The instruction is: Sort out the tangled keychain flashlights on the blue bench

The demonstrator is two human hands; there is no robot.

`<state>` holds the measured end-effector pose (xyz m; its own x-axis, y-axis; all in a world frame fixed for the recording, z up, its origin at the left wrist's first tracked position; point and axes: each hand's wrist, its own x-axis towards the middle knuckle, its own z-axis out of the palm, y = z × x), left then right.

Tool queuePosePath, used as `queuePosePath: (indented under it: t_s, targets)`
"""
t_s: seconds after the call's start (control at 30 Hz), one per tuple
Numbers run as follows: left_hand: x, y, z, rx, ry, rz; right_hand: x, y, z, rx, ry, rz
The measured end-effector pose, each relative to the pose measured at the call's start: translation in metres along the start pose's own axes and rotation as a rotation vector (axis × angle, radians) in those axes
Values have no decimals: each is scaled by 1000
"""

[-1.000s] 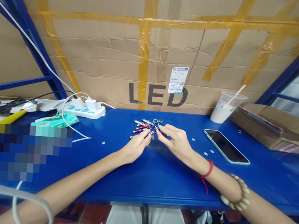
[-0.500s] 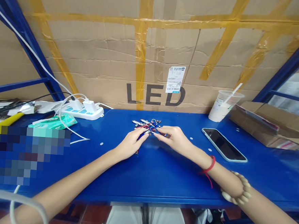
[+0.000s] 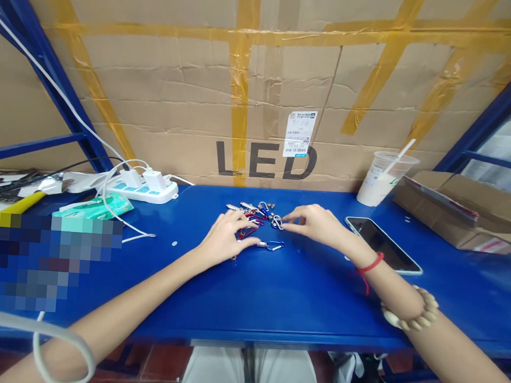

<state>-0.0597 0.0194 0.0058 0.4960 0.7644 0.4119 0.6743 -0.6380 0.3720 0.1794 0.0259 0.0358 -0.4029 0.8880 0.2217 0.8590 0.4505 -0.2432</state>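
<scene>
A small pile of keychain flashlights [image 3: 254, 210] in silver, red and blue lies on the blue table [image 3: 274, 292], just in front of the cardboard box. My left hand [image 3: 224, 236] rests on the near side of the pile with fingers stretched flat over a red piece and nothing gripped. One blue keychain light with a carabiner [image 3: 270, 245] lies apart, just right of my left thumb. My right hand [image 3: 312, 223] reaches in from the right, thumb and forefinger pinched on a silver clip [image 3: 277, 221] at the pile's right edge.
A phone [image 3: 383, 244] lies face up right of my right hand. A plastic cup with a straw [image 3: 383, 180] and a flat cardboard box [image 3: 459, 209] stand at the back right. A white power strip [image 3: 144, 186], cables and a green packet [image 3: 94, 206] are at the left.
Both hands have come apart from the shared item. The blue keychain light now lies on the table, my left hand has flattened over the pile, and my right hand has moved right to the silver clip.
</scene>
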Motion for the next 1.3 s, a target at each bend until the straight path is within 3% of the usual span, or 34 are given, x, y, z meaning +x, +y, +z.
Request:
queuePosePath:
  t_s: [0.07, 0.13, 0.3, 0.4, 0.47, 0.63, 0.73, 0.9, 1.1, 1.3]
  targets:
    - [2, -5, -9, 40, 99, -44, 3, 4, 4, -19, 118, 51]
    - [1, -8, -16, 90, 100, -71, 6, 5, 12, 0, 146, 43]
    - [-8, 2, -13, 53, -174, 96, 9, 1, 31, -7, 62, 2]
    - [-10, 12, -6, 16, -228, 130, 10, 0, 30, -6, 51, 26]
    - [-8, 13, -6, 30, -196, 114, 11, 2, 27, -5, 49, 46]
    - [-3, -6, -21, 234, 76, -72, 12, 13, 24, 105, 16, 75]
    - [-2, -18, -23, 288, 10, -174, 12, 17, 24, 137, -3, 64]
    - [0, -17, -14, 31, -179, -185, 16, 20, 23, 148, -30, 5]
    - [3, -16, -6, 93, -102, -89, 21, 28, 24, 161, -33, -39]
    - [1, -21, -3, 129, -46, -17, 28, 35, 27, 306, -139, 40]
